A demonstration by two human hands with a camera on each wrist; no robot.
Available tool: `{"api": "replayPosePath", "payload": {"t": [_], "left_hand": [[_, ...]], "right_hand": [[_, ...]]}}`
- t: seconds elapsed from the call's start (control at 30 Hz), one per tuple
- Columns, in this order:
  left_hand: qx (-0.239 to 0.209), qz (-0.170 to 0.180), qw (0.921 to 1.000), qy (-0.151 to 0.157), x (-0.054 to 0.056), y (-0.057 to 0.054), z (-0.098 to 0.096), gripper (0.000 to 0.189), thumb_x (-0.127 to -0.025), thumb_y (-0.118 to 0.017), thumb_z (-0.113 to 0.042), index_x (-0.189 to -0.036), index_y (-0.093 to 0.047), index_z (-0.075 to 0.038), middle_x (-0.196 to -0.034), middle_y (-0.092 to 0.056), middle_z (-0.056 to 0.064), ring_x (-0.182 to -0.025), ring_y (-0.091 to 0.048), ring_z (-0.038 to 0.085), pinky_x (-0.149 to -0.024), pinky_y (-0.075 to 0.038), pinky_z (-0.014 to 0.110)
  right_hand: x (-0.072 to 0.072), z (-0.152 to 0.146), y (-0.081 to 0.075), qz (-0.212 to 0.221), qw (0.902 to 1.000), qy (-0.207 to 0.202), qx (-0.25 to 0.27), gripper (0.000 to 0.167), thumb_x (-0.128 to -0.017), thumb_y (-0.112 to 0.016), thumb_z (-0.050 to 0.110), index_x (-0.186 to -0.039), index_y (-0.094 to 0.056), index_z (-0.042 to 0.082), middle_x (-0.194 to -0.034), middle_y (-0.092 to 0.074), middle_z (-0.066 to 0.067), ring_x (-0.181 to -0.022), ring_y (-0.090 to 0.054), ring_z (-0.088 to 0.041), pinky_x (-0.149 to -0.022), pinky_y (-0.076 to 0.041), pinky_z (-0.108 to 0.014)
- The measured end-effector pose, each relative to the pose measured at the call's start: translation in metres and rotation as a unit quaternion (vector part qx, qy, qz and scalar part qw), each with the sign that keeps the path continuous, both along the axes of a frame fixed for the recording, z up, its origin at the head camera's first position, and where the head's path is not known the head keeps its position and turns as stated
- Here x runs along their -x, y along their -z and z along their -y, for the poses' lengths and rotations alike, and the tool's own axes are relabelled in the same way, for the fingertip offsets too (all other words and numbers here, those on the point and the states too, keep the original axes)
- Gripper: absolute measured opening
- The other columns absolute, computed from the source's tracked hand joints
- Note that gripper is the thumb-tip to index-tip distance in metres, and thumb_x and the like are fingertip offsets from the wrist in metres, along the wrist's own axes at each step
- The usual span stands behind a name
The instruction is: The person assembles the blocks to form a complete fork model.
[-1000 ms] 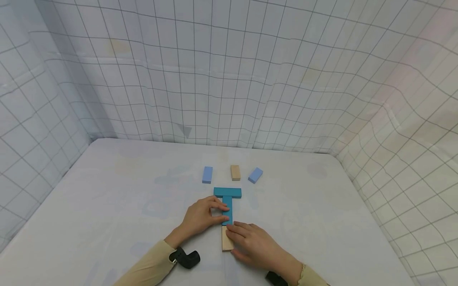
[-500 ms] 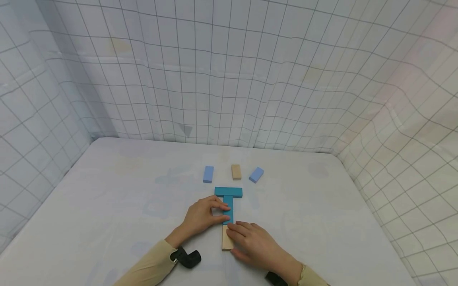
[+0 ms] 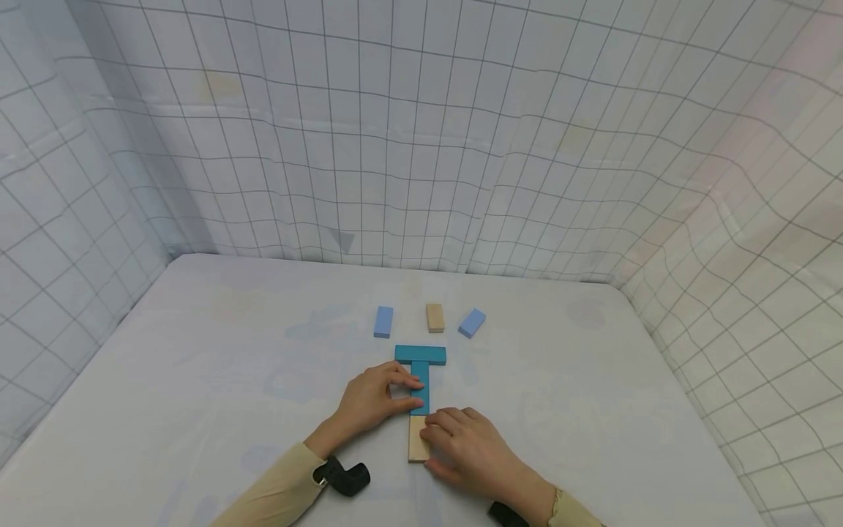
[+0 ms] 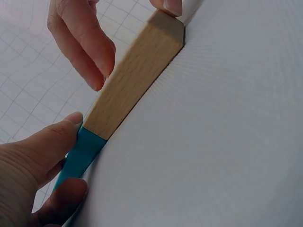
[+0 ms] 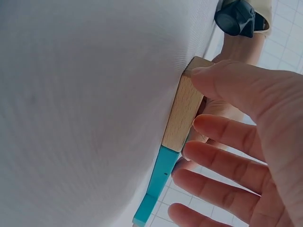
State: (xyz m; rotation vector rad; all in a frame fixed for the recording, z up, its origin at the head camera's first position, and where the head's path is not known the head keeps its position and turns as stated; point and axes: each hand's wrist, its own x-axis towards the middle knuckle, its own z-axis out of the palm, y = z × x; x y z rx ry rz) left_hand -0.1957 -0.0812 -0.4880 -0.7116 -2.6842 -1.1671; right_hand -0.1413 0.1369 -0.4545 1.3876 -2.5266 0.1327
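The left hand [image 3: 375, 399] is resting its thumb and fingertips on the teal stem block [image 3: 424, 393]; whether it is pinching cannot be told. Beyond it, a small blue block [image 3: 383, 322] is lying apart. The stem's far end is meeting a teal crossbar [image 3: 420, 355] in a T; its near end is adjoining a wooden block [image 3: 418, 443] on the white tabletop [image 3: 250, 410]. Judged hazard: uneven thumb pressure could be skewing this line or opening the seams, the pieces apparently lying loose. Teal faces are appearing smooth; the wood is showing fine grain and square edges. Farther off, a second wooden block [image 3: 435, 318] is lying flat. The right hand [image 3: 469, 450] is spreading its fingers, its thumb touching the adjoining wooden block's near end. A second blue block [image 3: 472, 323] is lying askew.
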Motion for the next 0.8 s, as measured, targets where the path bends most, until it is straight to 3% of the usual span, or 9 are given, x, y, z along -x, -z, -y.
{"api": "replayPosePath", "payload": {"t": [0.23,0.5,0.67,0.8], "left_hand": [[0.008,-0.01,0.9999,0.012,0.0014,0.0004,-0.0004,0.031,-0.077,-0.075,-0.045,-0.102,-0.075,-0.027,-0.099,-0.061,-0.016,-0.059,-0.044,-0.002,-0.05,-0.038,0.021],[0.02,-0.041,0.9985,0.03,-0.0008,-0.0027,0.0016,0.027,-0.08,-0.074,-0.041,-0.101,-0.075,-0.025,-0.102,-0.062,-0.014,-0.059,-0.046,-0.003,-0.051,-0.039,0.018],[0.03,-0.094,0.9942,0.043,-0.0008,-0.002,0.0015,0.018,-0.081,-0.075,-0.039,-0.093,-0.075,-0.025,-0.103,-0.063,-0.012,-0.079,-0.054,0.002,-0.06,-0.045,0.02],[0.028,-0.147,0.9861,0.071,0.0013,-0.0002,0.0006,0.011,-0.081,-0.076,-0.032,-0.085,-0.074,-0.022,-0.1,-0.062,-0.01,-0.093,-0.051,0.007,-0.073,-0.047,0.025]], "right_hand": [[-0.0011,-0.0016,0.0003,0.0,0.999,0.016,0.042,0.032,-0.074,-0.081,0.038,-0.09,-0.061,0.019,-0.09,-0.053,0.008,-0.078,-0.051,-0.008,-0.065,-0.042,-0.024],[-0.0014,-0.0015,0.0,-0.011,0.9991,0.029,0.03,0.032,-0.075,-0.079,0.044,-0.081,-0.058,0.02,-0.078,-0.046,0.01,-0.068,-0.043,-0.005,-0.06,-0.034,-0.021],[-0.001,-0.0016,0.0015,-0.028,0.999,0.03,0.018,0.033,-0.075,-0.077,0.046,-0.076,-0.056,0.021,-0.074,-0.043,0.011,-0.066,-0.043,-0.006,-0.058,-0.033,-0.022],[-0.0009,-0.0023,0.0028,-0.033,0.9988,0.031,0.017,0.034,-0.075,-0.077,0.047,-0.072,-0.053,0.023,-0.072,-0.042,0.011,-0.064,-0.043,-0.006,-0.057,-0.032,-0.021]]}}
